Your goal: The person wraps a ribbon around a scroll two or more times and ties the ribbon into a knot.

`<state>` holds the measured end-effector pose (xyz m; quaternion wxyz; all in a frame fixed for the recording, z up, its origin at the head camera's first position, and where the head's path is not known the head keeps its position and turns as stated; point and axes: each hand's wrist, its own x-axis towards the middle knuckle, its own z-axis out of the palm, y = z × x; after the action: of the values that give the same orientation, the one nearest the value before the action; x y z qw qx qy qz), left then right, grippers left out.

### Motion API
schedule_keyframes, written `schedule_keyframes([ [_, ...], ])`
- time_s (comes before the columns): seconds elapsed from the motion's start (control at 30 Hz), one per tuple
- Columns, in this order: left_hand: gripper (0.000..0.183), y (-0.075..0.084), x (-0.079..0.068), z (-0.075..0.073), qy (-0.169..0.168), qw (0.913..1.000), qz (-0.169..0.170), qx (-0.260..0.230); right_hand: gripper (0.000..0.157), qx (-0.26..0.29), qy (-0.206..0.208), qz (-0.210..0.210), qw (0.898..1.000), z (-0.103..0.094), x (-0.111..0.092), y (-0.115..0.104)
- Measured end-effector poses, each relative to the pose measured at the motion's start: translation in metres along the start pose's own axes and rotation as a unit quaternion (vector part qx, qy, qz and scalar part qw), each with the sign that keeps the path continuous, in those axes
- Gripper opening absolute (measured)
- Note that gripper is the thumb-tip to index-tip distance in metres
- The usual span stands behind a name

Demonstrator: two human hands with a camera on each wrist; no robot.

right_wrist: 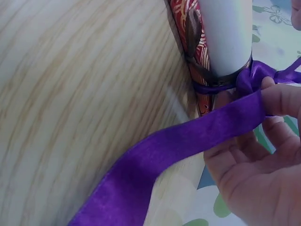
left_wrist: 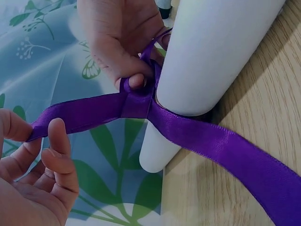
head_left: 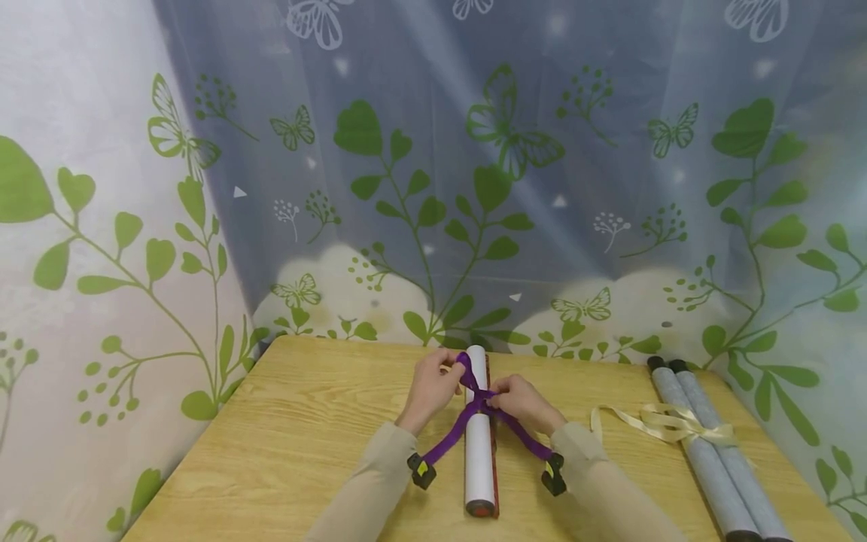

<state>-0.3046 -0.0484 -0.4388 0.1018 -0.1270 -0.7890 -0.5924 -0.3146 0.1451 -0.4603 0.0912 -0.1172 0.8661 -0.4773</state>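
A white roll (head_left: 479, 459) lies lengthwise on the table beside a red patterned roll (right_wrist: 202, 42), mostly hidden behind it in the head view. Purple ribbon (head_left: 450, 440) goes round both, gathered in a knot on the white roll, with two tails hanging down to either side. My left hand (head_left: 433, 384) pinches a stretch of ribbon between thumb and finger, drawn up and left of the knot. Close at the knot, my right hand (right_wrist: 263, 174) pinches the ribbon between thumb and fingers. A brown cord (right_wrist: 193, 37) also lies over the red roll.
Two grey rolls (head_left: 718, 467) with black ends lie side by side at the table's right, tied with a cream ribbon (head_left: 677, 425) whose loops spread leftward. Behind the wooden table (head_left: 305, 436) hangs a leaf-and-butterfly printed curtain (head_left: 433, 226). Black cameras (head_left: 421, 470) sit at both wrists.
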Motion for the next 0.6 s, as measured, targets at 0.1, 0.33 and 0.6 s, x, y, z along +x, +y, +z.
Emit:
schedule_keyframes([
  [0.1,0.011,-0.001,0.000,0.000,0.001,1.0000,0.000,0.003,0.016,0.014,-0.002,0.005,1.000,-0.002,0.000,0.001],
  [0.33,0.013,-0.008,-0.002,-0.003,0.009,0.9998,-0.016,0.000,0.031,0.067,0.027,0.061,0.996,-0.008,0.000,0.006],
  [0.6,0.023,-0.025,-0.005,-0.012,0.011,0.9962,-0.069,-0.051,0.028,0.088,0.051,0.089,0.991,-0.013,-0.006,0.011],
])
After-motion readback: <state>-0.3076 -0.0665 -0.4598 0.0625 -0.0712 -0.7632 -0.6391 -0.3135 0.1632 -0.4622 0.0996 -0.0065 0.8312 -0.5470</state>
